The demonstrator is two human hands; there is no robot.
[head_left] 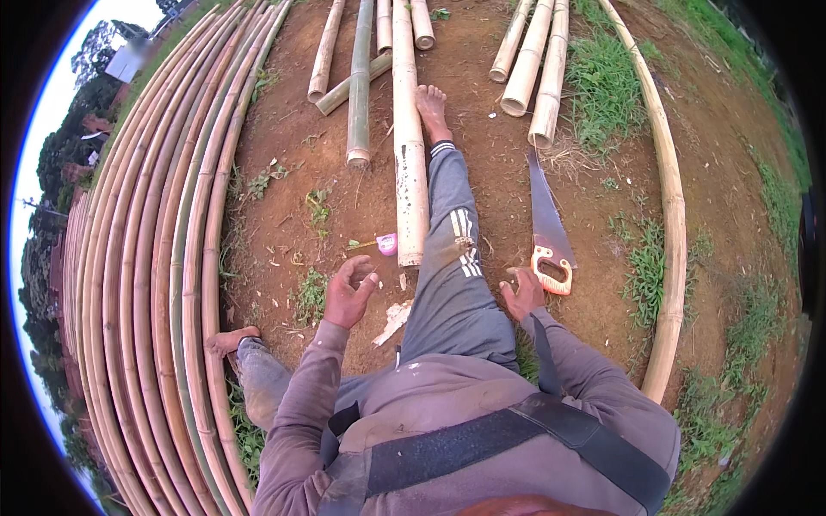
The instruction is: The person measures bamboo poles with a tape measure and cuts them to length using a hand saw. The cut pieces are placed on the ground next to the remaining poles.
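Head view. The right hand (pixel 522 295) is the nearer of the two to the hand saw (pixel 549 225), which lies flat on the soil just beyond it and to its right. Long axis: runs away from the person, handle end toward the hand, narrow tip farthest off and leaning slightly left. Right-hand fingers are parted and bent, gripping nothing; fingertips sit just beside the handle, contact not resolvable from this angle.

The left hand (pixel 350 292) is raised, fingers curled, thumb apart, nothing seen in it. Just beyond it and to its right: a pink tape measure (pixel 387 244), with a short yellow strip out to the left. A thick bamboo pole (pixel 409 163) has its near end beyond and between the hands, closer to the left; its axis runs away from the person, alongside the outstretched leg (pixel 447 224).

Appearance: saw blade dark with a brownish cast, tapering to the tip; handle pale orange, a closed loop. Pole pale cream, dark specks along its left side.
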